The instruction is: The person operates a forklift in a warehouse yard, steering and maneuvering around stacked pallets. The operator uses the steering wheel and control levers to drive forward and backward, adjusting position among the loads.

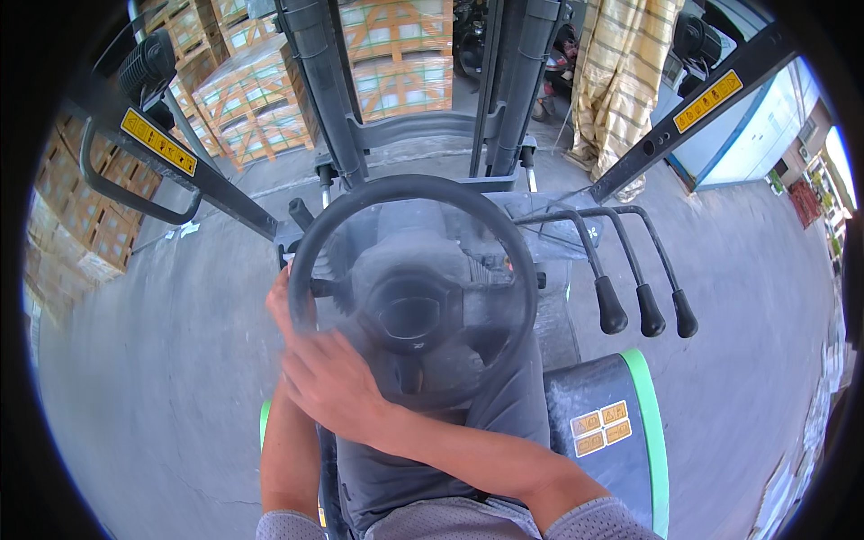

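I sit at the black steering wheel (pixel 409 189) of a forklift, its lower part smeared by motion. My left hand (pixel 281 301) is at the outer left side of the rim, below a short dark lever (pixel 300 212). Part of it is hidden by the rim and by my other hand, so its grip does not show clearly. Crossing over my left forearm, my right hand (pixel 331 382) lies at the lower left of the rim. Its fingers are bent and blurred, and whether they close on the rim is unclear.
Three black-knobbed levers (pixel 645 309) stand right of the wheel. Ahead rises the dark mast (pixel 324 81). Wood-crated pallets (pixel 400 58) are stacked in front and at left. A striped curtain (pixel 621 85) hangs ahead right, near a pale blue-white structure (pixel 733 135). Grey concrete floor (pixel 720 378) surrounds the forklift.
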{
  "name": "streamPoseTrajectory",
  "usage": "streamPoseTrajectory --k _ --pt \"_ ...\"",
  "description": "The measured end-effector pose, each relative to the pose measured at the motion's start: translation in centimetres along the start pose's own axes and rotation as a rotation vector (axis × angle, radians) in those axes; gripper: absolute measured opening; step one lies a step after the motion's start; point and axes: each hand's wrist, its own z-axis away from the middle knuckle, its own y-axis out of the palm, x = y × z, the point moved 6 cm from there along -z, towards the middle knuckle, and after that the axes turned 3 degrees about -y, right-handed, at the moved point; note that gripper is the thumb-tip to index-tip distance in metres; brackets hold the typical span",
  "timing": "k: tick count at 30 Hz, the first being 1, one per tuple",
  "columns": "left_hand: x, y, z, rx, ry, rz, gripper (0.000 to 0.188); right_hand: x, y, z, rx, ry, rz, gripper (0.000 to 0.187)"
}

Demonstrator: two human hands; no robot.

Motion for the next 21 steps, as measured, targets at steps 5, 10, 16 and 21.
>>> streamPoseTrajectory --k 5,10,16,21 --pt "-1.0 0.2 0.1 0.044 -0.060 0.076 0.042 0.1 -1.1 2.8 0.007 -0.004 -0.007 0.024" --pt "-2.2 0.0 0.2 0.005 -0.096 0.108 0.048 0.0 -2.5 4.9 0.050 0.015 -0.012 0.024" --pt "-2.7 0.1 0.2 0.025 -0.133 0.097 0.050 -0.2 -4.0 5.8 -0.008 0.006 -0.001 0.025" --pt "-2.4 0.4 0.1 0.028 -0.153 0.133 0.051 -0.4 -2.5 4.3 0.007 0.003 0.002 0.024"
